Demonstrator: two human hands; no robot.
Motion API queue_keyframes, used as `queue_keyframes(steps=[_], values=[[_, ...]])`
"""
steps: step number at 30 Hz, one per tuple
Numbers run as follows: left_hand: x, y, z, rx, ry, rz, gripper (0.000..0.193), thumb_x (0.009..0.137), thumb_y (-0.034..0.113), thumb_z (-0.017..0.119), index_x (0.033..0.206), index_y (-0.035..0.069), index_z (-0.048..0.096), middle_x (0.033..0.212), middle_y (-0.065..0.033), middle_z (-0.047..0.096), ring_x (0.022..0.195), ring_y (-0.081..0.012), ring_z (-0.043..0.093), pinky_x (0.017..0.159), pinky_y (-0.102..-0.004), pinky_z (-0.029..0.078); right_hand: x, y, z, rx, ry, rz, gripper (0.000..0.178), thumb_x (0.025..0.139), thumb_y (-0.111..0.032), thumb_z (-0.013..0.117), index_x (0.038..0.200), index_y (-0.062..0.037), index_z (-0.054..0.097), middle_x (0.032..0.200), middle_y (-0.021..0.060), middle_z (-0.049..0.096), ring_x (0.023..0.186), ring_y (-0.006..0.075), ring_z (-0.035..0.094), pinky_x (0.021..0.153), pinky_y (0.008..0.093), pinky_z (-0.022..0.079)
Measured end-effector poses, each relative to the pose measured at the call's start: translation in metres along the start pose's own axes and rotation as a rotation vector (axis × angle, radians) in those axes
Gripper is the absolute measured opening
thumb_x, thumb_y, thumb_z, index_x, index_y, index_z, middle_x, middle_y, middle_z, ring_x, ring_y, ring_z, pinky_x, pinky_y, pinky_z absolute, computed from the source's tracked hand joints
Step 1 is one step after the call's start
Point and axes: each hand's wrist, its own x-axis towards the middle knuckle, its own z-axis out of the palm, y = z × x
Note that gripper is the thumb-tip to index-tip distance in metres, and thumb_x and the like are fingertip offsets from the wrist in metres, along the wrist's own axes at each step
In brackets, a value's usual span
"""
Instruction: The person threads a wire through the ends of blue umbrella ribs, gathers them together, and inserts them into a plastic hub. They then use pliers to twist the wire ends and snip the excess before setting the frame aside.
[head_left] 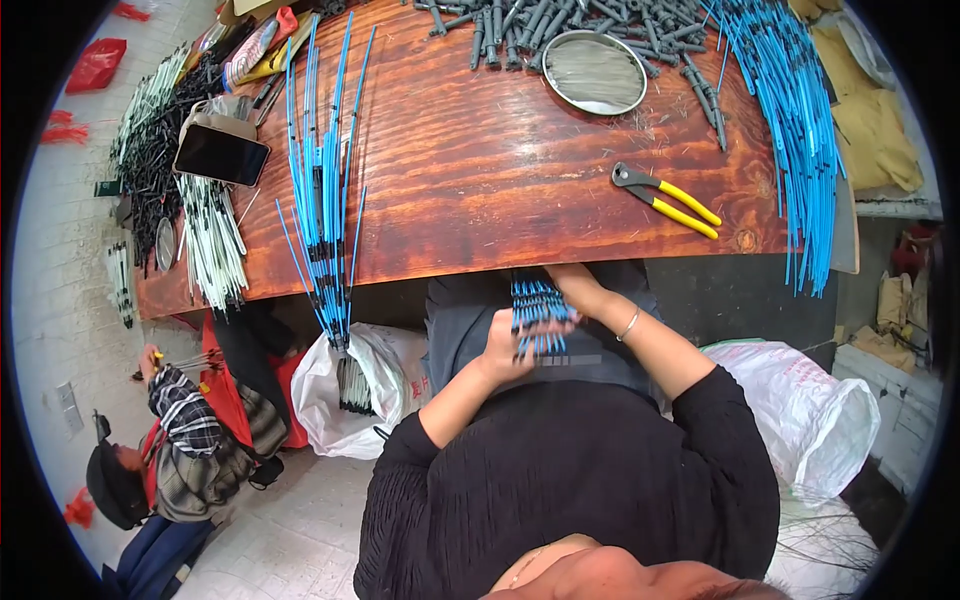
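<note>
In my lap, just below the table's front edge, my left hand [503, 347] is closed around a bundle of thin blue rods [541, 303] with dark bands and tips. The rod ends poke out between and past its fingers. My right hand [580, 290] is at the right side of this bundle, its wrist wearing a bracelet. Its fingers are partly hidden by the bundle and the table edge, so their grip cannot be made out. On the table, to the left of my hands, longer blue rods with black fittings [325, 200] lie fanned out, overhanging the edge.
Yellow-handled pliers [668, 198], a round dish [595, 72] and grey plug-like pieces [560, 25] rest on the wooden table [450, 200]. More blue rods [790, 130] hang off its right. A phone [222, 155] lies left; white sacks [800, 400] flank me. A person [190, 430] works at left.
</note>
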Motion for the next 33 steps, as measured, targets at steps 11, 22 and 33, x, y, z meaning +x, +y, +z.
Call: queue_keyframes(steps=[11,22,33], values=[[0.039,0.019,-0.018,-0.596,0.183,-0.383,0.04,0.093,0.019,0.033,0.103,-0.008,0.061,0.106,-0.0182,0.063,0.095,-0.025,0.062,0.088,-0.0333,0.047,0.052,-0.078,-0.193,0.325,-0.582,0.086,0.005,0.071,-0.005,0.061,0.074,-0.0008,0.063,0.069,0.0088,0.062,0.066,0.0179,0.061,0.06,0.0287,0.047],[0.046,0.021,-0.027,-0.603,0.17,-0.502,0.05,0.093,0.024,0.024,0.104,-0.009,0.06,0.104,-0.0189,0.063,0.099,-0.0249,0.06,0.089,-0.0341,0.045,0.166,0.031,-0.204,-0.987,0.104,0.107,0.008,0.07,-0.013,0.061,0.068,-0.0061,0.064,0.078,0.0087,0.059,0.084,0.0263,0.059,0.07,0.0397,0.048],[0.049,0.024,-0.034,-0.617,0.106,-0.472,0.057,0.098,0.035,0.022,0.108,-0.007,0.059,0.104,-0.0144,0.064,0.095,-0.02,0.061,0.084,-0.0309,0.048,0.162,0.013,-0.209,-0.943,0.176,0.023,0.007,0.071,-0.011,0.06,0.068,-0.0052,0.062,0.076,0.0096,0.059,0.077,0.0271,0.059,0.065,0.0392,0.048]])
